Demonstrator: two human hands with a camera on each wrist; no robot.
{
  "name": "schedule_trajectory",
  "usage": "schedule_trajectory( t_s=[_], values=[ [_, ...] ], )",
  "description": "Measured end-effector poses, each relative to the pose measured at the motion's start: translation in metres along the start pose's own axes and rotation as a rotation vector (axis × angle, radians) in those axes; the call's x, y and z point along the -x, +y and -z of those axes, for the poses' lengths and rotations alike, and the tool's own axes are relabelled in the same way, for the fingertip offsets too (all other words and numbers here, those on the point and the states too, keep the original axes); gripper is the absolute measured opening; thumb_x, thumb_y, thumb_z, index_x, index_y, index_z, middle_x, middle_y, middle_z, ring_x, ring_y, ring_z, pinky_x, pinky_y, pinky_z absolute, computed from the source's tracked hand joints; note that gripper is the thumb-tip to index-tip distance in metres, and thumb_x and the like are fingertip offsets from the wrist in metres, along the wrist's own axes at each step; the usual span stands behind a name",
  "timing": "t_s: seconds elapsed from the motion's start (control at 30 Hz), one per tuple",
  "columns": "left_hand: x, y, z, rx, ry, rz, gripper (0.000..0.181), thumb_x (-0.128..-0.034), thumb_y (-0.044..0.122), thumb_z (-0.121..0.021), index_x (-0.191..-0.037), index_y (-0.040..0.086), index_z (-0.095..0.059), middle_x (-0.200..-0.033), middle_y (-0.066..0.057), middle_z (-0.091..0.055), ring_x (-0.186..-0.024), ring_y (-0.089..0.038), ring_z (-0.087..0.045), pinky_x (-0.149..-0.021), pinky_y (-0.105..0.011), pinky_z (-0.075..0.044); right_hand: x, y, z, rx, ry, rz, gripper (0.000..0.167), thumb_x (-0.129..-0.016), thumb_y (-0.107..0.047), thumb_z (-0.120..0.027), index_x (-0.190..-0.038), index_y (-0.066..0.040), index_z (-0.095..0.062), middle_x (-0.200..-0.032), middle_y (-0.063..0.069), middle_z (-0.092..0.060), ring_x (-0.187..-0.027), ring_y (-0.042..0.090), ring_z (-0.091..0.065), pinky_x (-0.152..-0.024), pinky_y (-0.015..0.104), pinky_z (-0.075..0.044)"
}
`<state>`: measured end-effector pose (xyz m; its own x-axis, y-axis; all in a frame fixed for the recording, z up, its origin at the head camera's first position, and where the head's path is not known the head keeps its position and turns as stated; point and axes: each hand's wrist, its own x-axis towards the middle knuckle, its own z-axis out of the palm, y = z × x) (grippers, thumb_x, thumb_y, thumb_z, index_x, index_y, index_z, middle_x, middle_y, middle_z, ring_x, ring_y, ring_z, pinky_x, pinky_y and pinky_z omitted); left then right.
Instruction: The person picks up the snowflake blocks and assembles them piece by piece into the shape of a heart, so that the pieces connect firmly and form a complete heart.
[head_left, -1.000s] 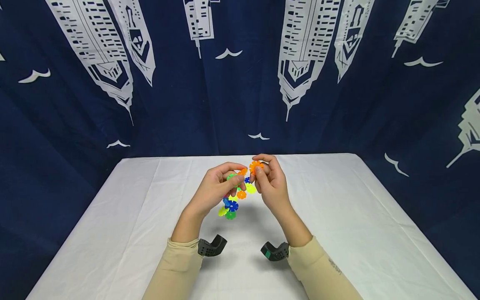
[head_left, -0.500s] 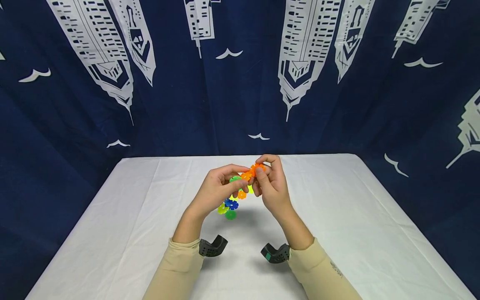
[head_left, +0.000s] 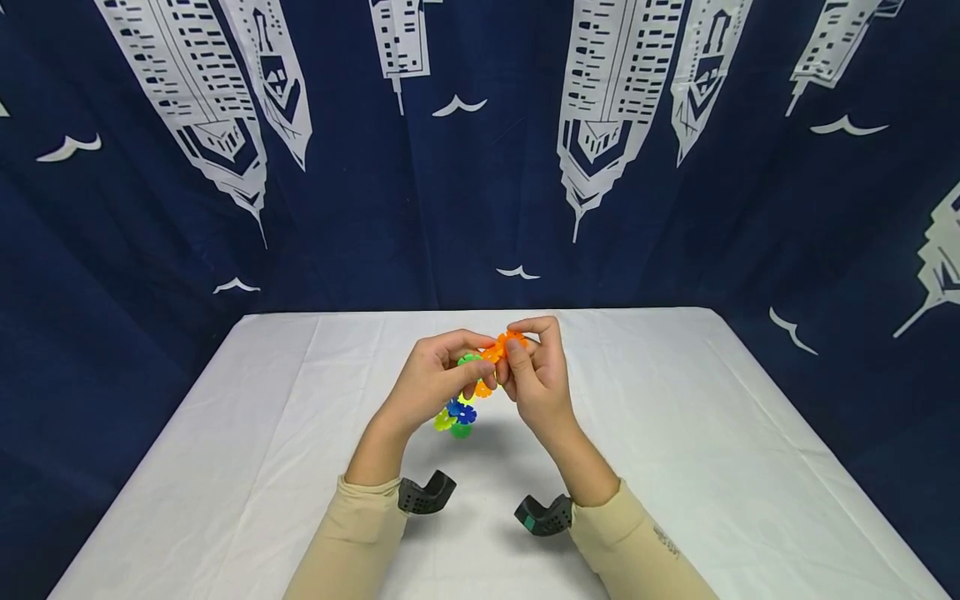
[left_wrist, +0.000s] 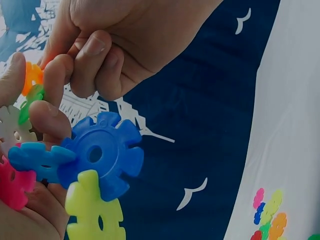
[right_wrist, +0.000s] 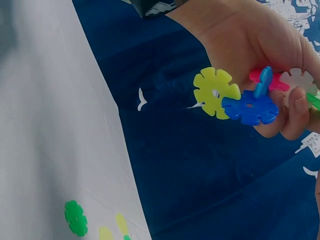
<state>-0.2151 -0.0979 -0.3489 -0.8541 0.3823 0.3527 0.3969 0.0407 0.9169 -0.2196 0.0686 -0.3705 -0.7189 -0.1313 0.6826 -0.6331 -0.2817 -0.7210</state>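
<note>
My left hand (head_left: pixel 438 367) grips a chain of notched plastic snowflake discs. Its pieces include a green disc (left_wrist: pixel 31 104), a white disc (left_wrist: pixel 15 131), a pink disc (left_wrist: pixel 15 182), a light blue disc (left_wrist: pixel 42 160), a dark blue disc (left_wrist: pixel 107 150) and a yellow disc (left_wrist: pixel 92 212), which hangs lowest. Between thumb and fingers, my right hand (head_left: pixel 542 379) pinches an orange disc (head_left: pixel 516 337). That disc meets another orange disc (head_left: pixel 491 353) at the chain's upper end, by the left fingertips. Fingers cover where they meet, so I cannot tell whether they are joined.
Below the hands, loose discs lie on the white-covered table (head_left: pixel 675 433), among them a green disc (right_wrist: pixel 76 218) and an orange disc (head_left: pixel 483 389). A dark blue curtain (head_left: pixel 480 208) with white building prints hangs behind. Each wrist bears a black device (head_left: pixel 427 493).
The orange disc in my right hand was apart from the chain and now meets its orange end. The chain has tilted slightly, and the right hand has shifted a little left and down.
</note>
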Motion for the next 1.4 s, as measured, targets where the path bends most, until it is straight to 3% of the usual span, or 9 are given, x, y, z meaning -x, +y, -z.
schedule_trajectory(
  t_s=[0.1,0.3,0.5,0.57,0.67,0.8,0.97,1.17,1.4],
  values=[
    [0.000,0.001,-0.002,0.025,0.001,-0.005,0.020,-0.0930,0.007,-0.068,-0.113,0.001,-0.069,-0.076,-0.013,-0.070,-0.053,-0.016,-0.050,-0.052,-0.022,-0.046,0.001,-0.001,-0.002,-0.025,0.017,0.000,0.028,-0.103,0.004,-0.039,-0.114,-0.021,-0.044,-0.062,-0.004,-0.053,-0.044,0.011,-0.038,-0.042,0.011,-0.033],
    [0.000,0.004,-0.003,0.052,-0.008,-0.014,0.018,-0.0928,0.005,-0.068,-0.110,-0.002,-0.068,-0.072,-0.010,-0.069,-0.048,-0.013,-0.045,-0.048,-0.020,-0.041,0.002,-0.002,-0.003,-0.125,0.022,-0.075,0.024,-0.104,0.003,-0.040,-0.112,-0.019,-0.046,-0.068,-0.007,-0.057,-0.056,0.005,-0.048,-0.053,0.009,-0.044],
    [-0.001,0.001,-0.005,0.056,-0.007,0.008,0.017,-0.0937,0.006,-0.067,-0.109,-0.001,-0.067,-0.071,-0.005,-0.068,-0.047,-0.011,-0.044,-0.047,-0.019,-0.040,0.001,-0.001,0.000,-0.116,-0.001,-0.088,0.024,-0.104,0.001,-0.040,-0.113,-0.019,-0.047,-0.068,-0.007,-0.059,-0.057,0.004,-0.053,-0.054,0.010,-0.047],
    [-0.002,-0.001,-0.006,0.052,-0.007,0.022,0.017,-0.0944,0.007,-0.067,-0.110,0.000,-0.067,-0.072,-0.005,-0.068,-0.047,-0.011,-0.044,-0.047,-0.019,-0.040,0.000,0.000,0.002,-0.096,-0.012,-0.079,0.019,-0.104,0.002,-0.040,-0.113,-0.014,-0.047,-0.068,-0.007,-0.059,-0.056,0.004,-0.052,-0.053,0.011,-0.046],
    [-0.003,-0.003,-0.007,0.022,-0.018,0.035,0.018,-0.0953,0.010,-0.067,-0.111,0.002,-0.065,-0.073,-0.009,-0.068,-0.047,-0.012,-0.045,-0.046,-0.021,-0.041,-0.002,0.002,0.006,-0.031,-0.028,-0.059,0.010,-0.103,0.004,-0.041,-0.112,0.002,-0.044,-0.066,-0.006,-0.057,-0.054,0.005,-0.048,-0.049,0.012,-0.041],
    [-0.005,-0.005,-0.006,-0.026,-0.023,0.060,0.019,-0.0958,0.014,-0.067,-0.113,0.006,-0.065,-0.078,-0.017,-0.068,-0.046,-0.013,-0.045,-0.045,-0.022,-0.040,-0.003,0.003,0.009,0.073,-0.040,-0.054,0.015,-0.102,0.006,-0.042,-0.114,0.014,-0.037,-0.062,0.001,-0.052,-0.051,0.012,-0.045,-0.048,0.013,-0.037],
    [-0.005,-0.005,-0.005,-0.032,-0.013,0.122,0.020,-0.0955,0.016,-0.068,-0.114,0.010,-0.065,-0.092,-0.011,-0.067,-0.049,-0.017,-0.049,-0.047,-0.021,-0.041,-0.004,0.003,0.009,0.192,-0.050,-0.046,0.016,-0.102,0.004,-0.045,-0.116,0.011,-0.040,-0.061,0.014,-0.049,-0.051,0.014,-0.043,-0.049,0.015,-0.038],
    [-0.005,-0.005,-0.003,-0.031,0.009,0.167,0.021,-0.0934,0.018,-0.070,-0.112,0.012,-0.063,-0.095,-0.012,-0.063,-0.052,-0.018,-0.052,-0.047,-0.021,-0.043,-0.006,0.004,0.010,0.323,-0.107,-0.009,0.021,-0.102,0.002,-0.047,-0.123,0.004,-0.042,-0.059,0.014,-0.050,-0.049,0.013,-0.040,-0.046,0.019,-0.036],
    [-0.002,0.000,-0.001,0.015,0.058,0.137,0.024,-0.0973,0.015,-0.063,-0.119,0.007,-0.060,-0.101,-0.009,-0.062,-0.055,-0.016,-0.056,-0.054,-0.021,-0.051,-0.006,0.010,0.016,0.292,-0.115,-0.059,0.024,-0.108,-0.005,-0.034,-0.129,0.003,-0.043,-0.066,0.018,-0.056,-0.040,0.011,-0.036,-0.037,0.019,-0.032]
  ],
)
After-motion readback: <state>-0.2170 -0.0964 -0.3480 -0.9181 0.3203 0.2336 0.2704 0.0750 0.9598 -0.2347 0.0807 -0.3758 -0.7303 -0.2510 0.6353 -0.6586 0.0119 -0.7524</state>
